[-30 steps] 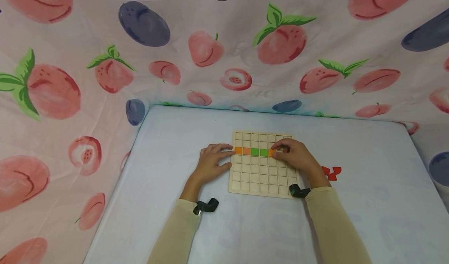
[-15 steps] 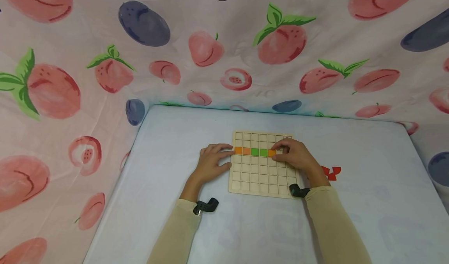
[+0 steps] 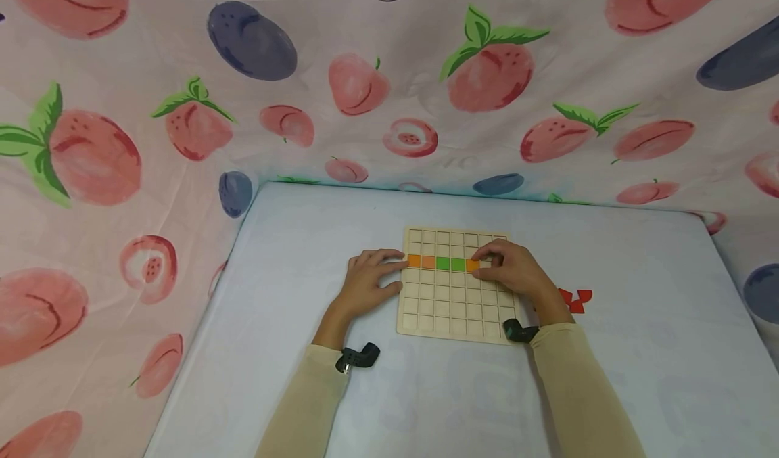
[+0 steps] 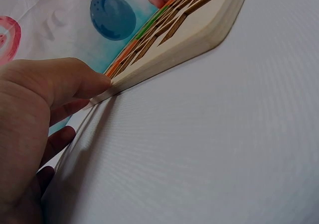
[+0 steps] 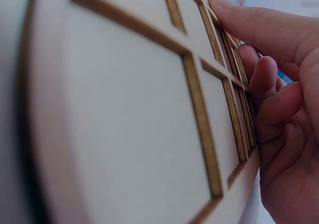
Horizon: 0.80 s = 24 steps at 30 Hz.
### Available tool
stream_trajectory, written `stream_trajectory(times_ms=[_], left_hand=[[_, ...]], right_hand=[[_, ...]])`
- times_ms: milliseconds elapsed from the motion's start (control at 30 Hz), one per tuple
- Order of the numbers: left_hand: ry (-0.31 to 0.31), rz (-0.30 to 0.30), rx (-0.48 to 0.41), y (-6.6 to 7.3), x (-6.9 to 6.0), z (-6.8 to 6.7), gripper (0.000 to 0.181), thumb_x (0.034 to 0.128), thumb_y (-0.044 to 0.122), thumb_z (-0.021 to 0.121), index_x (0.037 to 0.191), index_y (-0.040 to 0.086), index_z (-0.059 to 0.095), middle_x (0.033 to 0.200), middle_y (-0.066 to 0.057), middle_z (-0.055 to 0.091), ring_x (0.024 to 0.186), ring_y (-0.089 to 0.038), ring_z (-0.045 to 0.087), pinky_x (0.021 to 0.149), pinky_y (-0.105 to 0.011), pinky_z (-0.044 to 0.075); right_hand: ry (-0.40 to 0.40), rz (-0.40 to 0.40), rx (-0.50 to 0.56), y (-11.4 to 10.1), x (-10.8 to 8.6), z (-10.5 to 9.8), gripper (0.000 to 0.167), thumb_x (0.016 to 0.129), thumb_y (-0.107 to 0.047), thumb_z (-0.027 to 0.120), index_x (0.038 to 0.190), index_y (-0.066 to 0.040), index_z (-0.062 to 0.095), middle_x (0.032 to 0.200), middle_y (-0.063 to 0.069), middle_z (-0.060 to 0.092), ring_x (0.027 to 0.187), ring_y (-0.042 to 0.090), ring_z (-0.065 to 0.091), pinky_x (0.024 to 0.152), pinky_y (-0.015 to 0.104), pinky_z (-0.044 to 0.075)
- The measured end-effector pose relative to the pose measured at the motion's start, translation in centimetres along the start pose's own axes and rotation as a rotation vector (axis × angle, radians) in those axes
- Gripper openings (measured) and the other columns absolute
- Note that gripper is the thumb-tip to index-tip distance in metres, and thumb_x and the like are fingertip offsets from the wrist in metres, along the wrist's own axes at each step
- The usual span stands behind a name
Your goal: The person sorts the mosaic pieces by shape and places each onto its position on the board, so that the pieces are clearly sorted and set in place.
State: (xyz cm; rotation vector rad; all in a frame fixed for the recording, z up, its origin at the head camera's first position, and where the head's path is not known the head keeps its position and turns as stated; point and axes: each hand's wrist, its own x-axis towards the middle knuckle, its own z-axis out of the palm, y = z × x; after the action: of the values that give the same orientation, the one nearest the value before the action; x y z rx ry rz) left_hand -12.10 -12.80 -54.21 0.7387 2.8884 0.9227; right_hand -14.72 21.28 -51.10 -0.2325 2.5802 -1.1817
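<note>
A square wooden grid board (image 3: 433,308) lies flat on the table. One of its upper rows bears a left orange tile (image 3: 414,261), a salmon tile (image 3: 429,262), two green tiles (image 3: 450,264) and a right orange tile (image 3: 472,266). My right hand (image 3: 516,268) reaches over the board from the right, thumb and index finger pinching that right orange tile. The left hand (image 3: 365,283) has its fingers spread and touches the board's left edge; the left wrist view has its thumb (image 4: 82,79) against the wooden side. My right hand hides some cells.
Several red pieces (image 3: 578,300) lie on the table just right of the right wrist, which partly hides them. Black wrist cameras (image 3: 359,356) are worn on both wrists. A fruit-print cloth (image 3: 420,93) rises behind the white table (image 3: 292,228) and at its left.
The right thumb has shifted slightly, so more of the right orange tile shows than a second ago. My left hand and the board have stayed still.
</note>
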Motion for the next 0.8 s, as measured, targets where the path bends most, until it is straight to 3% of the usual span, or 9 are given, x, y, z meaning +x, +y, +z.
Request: stream_trajectory(times_ms=[267, 567, 800], left_hand=[[-0.002, 0.004, -0.005, 0.0, 0.1, 0.1, 0.042, 0.0939, 0.034, 0.066, 0.136, 0.026, 0.068, 0.147, 0.008, 0.056, 0.132, -0.021, 0.047, 0.104, -0.05, 0.032], [-0.012, 0.003, -0.011, 0.2, 0.1, 0.0, 0.043, 0.0941, 0.034, 0.066, 0.136, 0.027, 0.067, 0.148, 0.008, 0.055, 0.132, -0.021, 0.046, 0.105, -0.05, 0.032], [-0.016, -0.006, -0.004, 0.0, 0.0, 0.0, 0.043, 0.0939, 0.034, 0.066, 0.137, 0.027, 0.067, 0.148, 0.009, 0.055, 0.133, -0.021, 0.046, 0.105, -0.05, 0.032]], right_hand=[[-0.005, 0.007, 0.002, -0.1, -0.3, -0.3, 0.032, 0.085, -0.029, 0.084, 0.113, -0.018, 0.074, 0.094, 0.007, 0.059, 0.079, 0.023, 0.052, 0.072, 0.034, 0.045], [-0.016, 0.089, 0.129, 0.6, -1.3, -3.1, 0.038, 0.091, -0.035, 0.077, 0.123, -0.016, 0.071, 0.114, 0.009, 0.07, 0.098, 0.023, 0.063, 0.085, 0.03, 0.051], [0.009, 0.112, -0.092, 0.8, -2.7, -6.0, 0.031, 0.093, -0.042, 0.073, 0.112, -0.018, 0.075, 0.109, 0.006, 0.072, 0.102, 0.024, 0.061, 0.086, 0.036, 0.05]])
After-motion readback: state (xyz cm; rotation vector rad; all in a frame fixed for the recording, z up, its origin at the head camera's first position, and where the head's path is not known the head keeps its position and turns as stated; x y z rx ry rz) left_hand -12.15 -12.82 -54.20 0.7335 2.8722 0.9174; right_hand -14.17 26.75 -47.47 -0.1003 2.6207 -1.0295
